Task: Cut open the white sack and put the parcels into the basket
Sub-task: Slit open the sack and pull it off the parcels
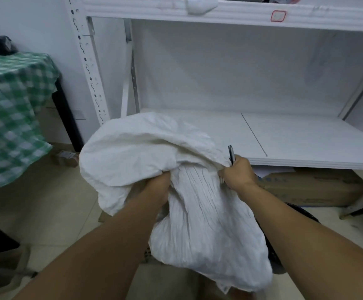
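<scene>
Plainly the white sack point(197, 213) is up off the floor, held in the air between both hands in front of the white shelf unit point(284, 135), its crumpled bulk ballooning up to the left and hanging down toward the person's legs. The left hand point(156, 187) has its fingers buried and clenched in a bunch of the fabric near the gathered middle. The right hand point(238, 173) pinches a fold of the same fabric while also gripping a slim metal tool point(230, 154), likely closed scissors, whose tip points upward above the knuckles. The sack looks like thin woven cloth or plastic weave: soft, creased, quick to collapse and slide, so a pinch on a single layer will probably slip, and a fistful of gathered material is the safer hold. How heavy it is I cannot tell, since no parcels show through it, though the lower part sags as if loaded. Pulling the fabric taut between the two hands should give the blades a firm edge to bite. A dark mesh container point(304, 214), probably the basket, peeks out behind the right forearm, just below the sack. A green checked cloth point(11, 118) covers the worktop at left.
</scene>
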